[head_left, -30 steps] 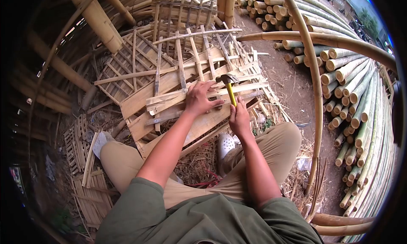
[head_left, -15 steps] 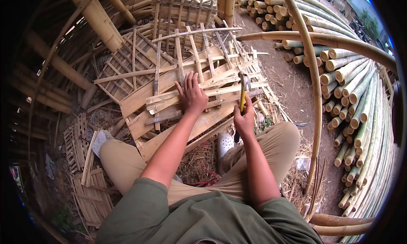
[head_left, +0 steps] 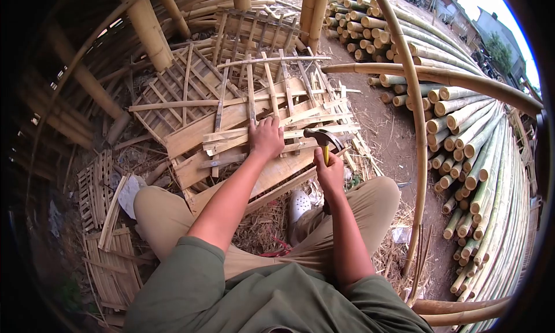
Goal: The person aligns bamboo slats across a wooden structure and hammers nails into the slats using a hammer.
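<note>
My left hand rests on the split bamboo slats, its fingers bent over them and pressed close together. The fingertips are partly hidden behind the slats. A hammer with a dark claw head and yellow handle is gripped in my right hand. Its head sits just over the right ends of the slats; whether it touches them I cannot tell. Under the slats lies a wide wooden board. A lattice frame of crossed bamboo strips extends beyond my left hand.
Stacked bamboo poles fill the right side. A curved bamboo pole rises between them and me. More lattice panels lie at left, near thick bamboo posts. Straw and shavings cover the ground around my legs.
The hammer head has swung lower, from upright to lying across the slat ends. My left hand's fingers have drawn in from spread to bent over the slats. The camera view has shifted slightly.
</note>
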